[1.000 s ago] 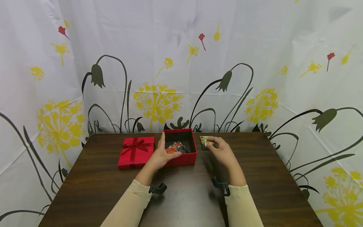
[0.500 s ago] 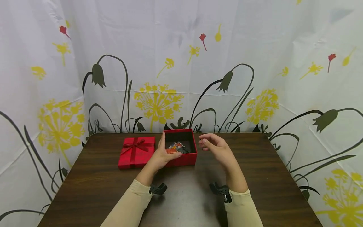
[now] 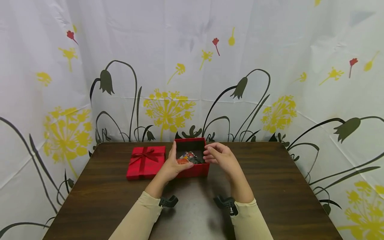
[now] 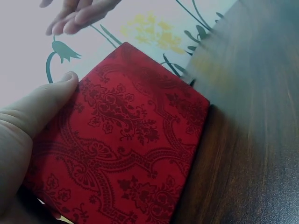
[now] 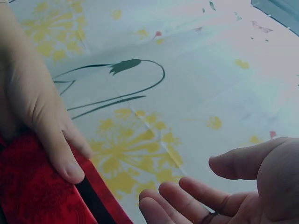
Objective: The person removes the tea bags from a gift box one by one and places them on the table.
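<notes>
A red gift box (image 3: 196,171), patterned on its outside and black inside, stands open on the table. My left hand (image 3: 172,168) grips its left side, thumb over the near rim; the left wrist view shows the thumb (image 4: 51,100) against the patterned wall (image 4: 126,135). Small colourful packets (image 3: 189,156), orange, multicoloured and dark, lie inside. My right hand (image 3: 220,158) is at the box's right rim. In the right wrist view that hand (image 5: 224,191) has loosely bent fingers, thumb apart, and no object shows between them.
The red lid (image 3: 144,165) with a dark red ribbon bow lies left of the box. Both stand near the back edge of the dark wooden table (image 3: 105,196). A white curtain (image 3: 186,60) with printed flowers hangs behind.
My right hand has moved left to the box's right rim from over a small packet on the table; that packet no longer shows. My left hand stays on the box.
</notes>
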### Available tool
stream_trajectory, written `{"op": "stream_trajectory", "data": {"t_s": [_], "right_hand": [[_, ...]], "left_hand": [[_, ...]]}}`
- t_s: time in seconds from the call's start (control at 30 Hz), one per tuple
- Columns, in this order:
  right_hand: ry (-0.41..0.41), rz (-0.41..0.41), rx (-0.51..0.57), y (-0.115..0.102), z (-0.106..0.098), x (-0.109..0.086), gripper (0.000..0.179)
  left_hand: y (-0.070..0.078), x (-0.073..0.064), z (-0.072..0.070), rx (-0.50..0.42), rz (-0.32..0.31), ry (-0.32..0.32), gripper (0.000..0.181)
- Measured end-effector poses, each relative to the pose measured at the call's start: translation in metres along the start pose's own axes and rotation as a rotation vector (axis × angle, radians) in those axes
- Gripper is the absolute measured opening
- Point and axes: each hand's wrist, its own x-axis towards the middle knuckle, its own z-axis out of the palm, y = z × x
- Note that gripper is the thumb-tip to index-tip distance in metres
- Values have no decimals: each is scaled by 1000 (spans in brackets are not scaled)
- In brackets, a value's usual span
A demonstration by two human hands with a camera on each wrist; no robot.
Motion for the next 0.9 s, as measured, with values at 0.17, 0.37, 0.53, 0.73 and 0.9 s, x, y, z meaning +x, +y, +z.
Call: {"op": "stream_trajectory", "data": {"t_s": [0.17, 0.37, 0.53, 0.73, 0.9], "right_hand": [[-5, 56, 34, -1, 7, 12, 38], [-53, 167, 52, -1, 16, 25, 49], [-119, 258, 53, 2, 22, 37, 61], [-118, 331, -26, 5, 27, 50, 72], [-110, 369, -114, 5, 31, 56, 76]], "left_hand": [[-1, 1, -1, 0, -15, -9, 135], [-1, 2, -1, 7, -16, -12, 134], [0, 1, -1, 6, -16, -15, 134], [0, 0, -1, 3, 3, -23, 132], [1, 0, -3, 30, 14, -29, 133]]}}
